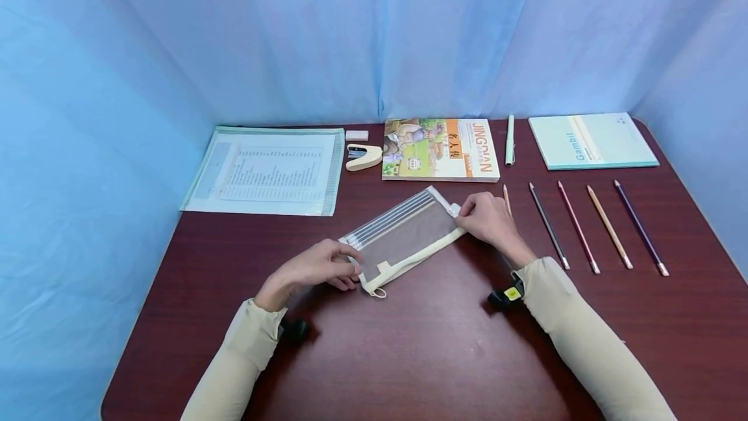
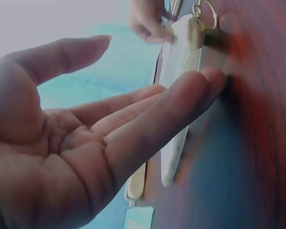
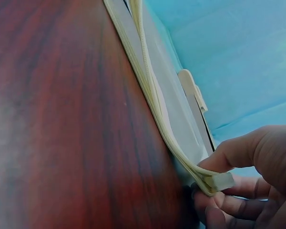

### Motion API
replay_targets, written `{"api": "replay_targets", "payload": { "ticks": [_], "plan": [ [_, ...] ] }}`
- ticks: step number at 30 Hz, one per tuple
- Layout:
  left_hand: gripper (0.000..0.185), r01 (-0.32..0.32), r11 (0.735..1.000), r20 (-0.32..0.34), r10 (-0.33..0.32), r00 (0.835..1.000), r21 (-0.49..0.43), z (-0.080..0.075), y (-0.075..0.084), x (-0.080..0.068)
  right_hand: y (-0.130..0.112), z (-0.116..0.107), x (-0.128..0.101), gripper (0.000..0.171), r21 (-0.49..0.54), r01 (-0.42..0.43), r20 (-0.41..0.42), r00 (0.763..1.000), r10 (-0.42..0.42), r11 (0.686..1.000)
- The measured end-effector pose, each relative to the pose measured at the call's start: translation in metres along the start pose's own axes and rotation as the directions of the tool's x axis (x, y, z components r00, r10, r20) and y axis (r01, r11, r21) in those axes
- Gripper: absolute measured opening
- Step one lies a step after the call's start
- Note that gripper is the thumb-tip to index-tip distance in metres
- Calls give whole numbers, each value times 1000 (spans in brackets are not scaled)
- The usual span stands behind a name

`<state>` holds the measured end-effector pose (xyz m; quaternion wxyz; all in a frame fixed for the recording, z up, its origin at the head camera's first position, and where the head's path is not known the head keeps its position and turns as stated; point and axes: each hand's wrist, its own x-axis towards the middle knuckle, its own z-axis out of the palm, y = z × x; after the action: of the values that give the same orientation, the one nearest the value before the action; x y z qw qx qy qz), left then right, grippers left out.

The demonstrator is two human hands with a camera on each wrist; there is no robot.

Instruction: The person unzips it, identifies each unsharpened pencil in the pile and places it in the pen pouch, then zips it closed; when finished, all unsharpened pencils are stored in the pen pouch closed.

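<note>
A clear mesh zip pencil case (image 1: 403,234) with cream zip trim lies slanted on the table, several slim pencil-like sticks (image 1: 390,218) inside along its far side. At its right end, my right hand (image 1: 489,218) pinches the corner by the end of the zip; the right wrist view shows the thumb and fingers on the cream tab (image 3: 223,182), with the zip edges parted. My left hand (image 1: 323,265) is at the other end, beside the zip's ring pull (image 1: 378,293). Its thumb stands apart from the extended fingers in the left wrist view, with nothing held between them.
Five pencils, or rather several, including a purple one (image 1: 641,227), lie in a row at right. Along the back are a document folder (image 1: 263,171), eraser (image 1: 357,136), stapler (image 1: 363,158), book (image 1: 441,150), pale green pen (image 1: 510,140) and notebook (image 1: 593,141).
</note>
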<state>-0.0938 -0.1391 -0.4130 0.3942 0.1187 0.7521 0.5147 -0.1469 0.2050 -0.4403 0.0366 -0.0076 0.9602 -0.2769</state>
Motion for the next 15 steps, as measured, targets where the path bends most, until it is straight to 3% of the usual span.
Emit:
{"api": "replay_targets", "payload": {
  "ticks": [7, 15],
  "plan": [
    [44, -3, 996, -97, -6, 995, -93, -13, -2, 9, 7, -5, -13, 13, -27, -11, 36, 999, 12, 1000],
    [41, -62, 981, -198, 25, 980, -183, -25, -6, 36, 10, -10, -23, 21, -68, -23, 72, 997, 28, 997]
  ]
}}
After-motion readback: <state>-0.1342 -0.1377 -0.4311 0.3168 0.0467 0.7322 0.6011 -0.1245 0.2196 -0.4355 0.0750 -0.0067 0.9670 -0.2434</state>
